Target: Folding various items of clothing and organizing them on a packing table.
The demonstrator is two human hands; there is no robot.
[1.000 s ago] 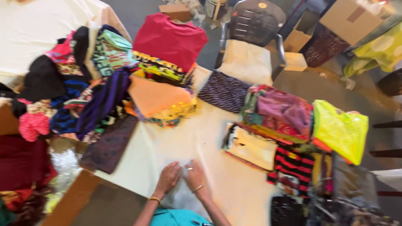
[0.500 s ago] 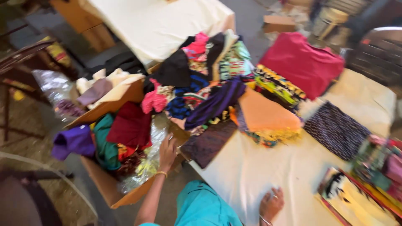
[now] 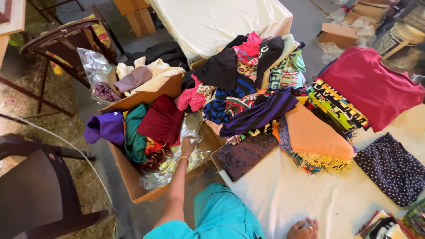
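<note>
My left hand reaches into an open cardboard box on the floor, its fingers closed on a clear plastic bag beside a dark red garment. A gold bangle sits on that wrist. The box also holds a purple cloth and a green one. My right hand rests on the white table cover near its front edge, fingers curled, holding nothing I can make out.
A heap of coloured clothes covers the table's left part, with an orange fringed cloth, a red shirt and a dotted dark cloth. Dark chairs stand left. A second box holds cream cloth.
The view has swung left from the table to the floor boxes. My left hand left the table and went down into the box; my right hand stays on the table.
</note>
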